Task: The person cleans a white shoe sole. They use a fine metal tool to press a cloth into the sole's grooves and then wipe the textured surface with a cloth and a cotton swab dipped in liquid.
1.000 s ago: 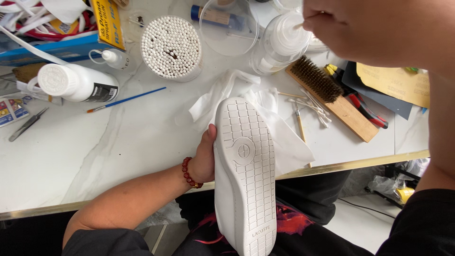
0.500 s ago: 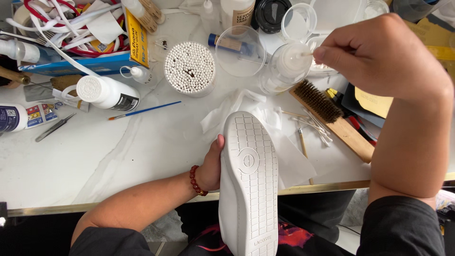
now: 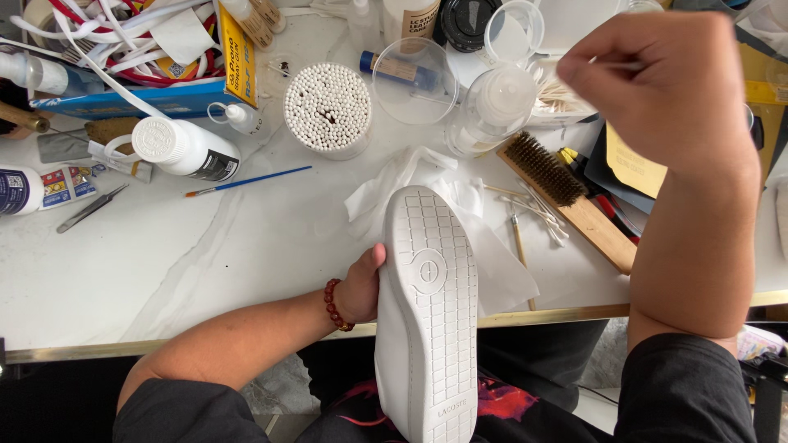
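My left hand [image 3: 363, 287] grips a white sneaker [image 3: 427, 312] by its side, sole up, over the table's front edge and my lap. Raised at the upper right, my right hand [image 3: 657, 78] pinches a thin cotton swab between its fingertips, beside a clear pump bottle [image 3: 495, 102]. The swab's tip is hidden by my fingers. A round tub packed with cotton swabs [image 3: 328, 107] stands further left.
White tissue [image 3: 419, 176] lies under the shoe's toe. A wooden wire brush [image 3: 566, 193], used swabs [image 3: 538, 209], a thin blue paintbrush [image 3: 246, 180], a white glue bottle [image 3: 185, 148], tweezers [image 3: 89, 209], clear dishes, red-handled pliers and sandpaper crowd the white marble table [image 3: 164, 271].
My right hand has pulled the swab away from the pump bottle's top, moving right and slightly up. The view shifted a little; the sneaker stays in my left hand.
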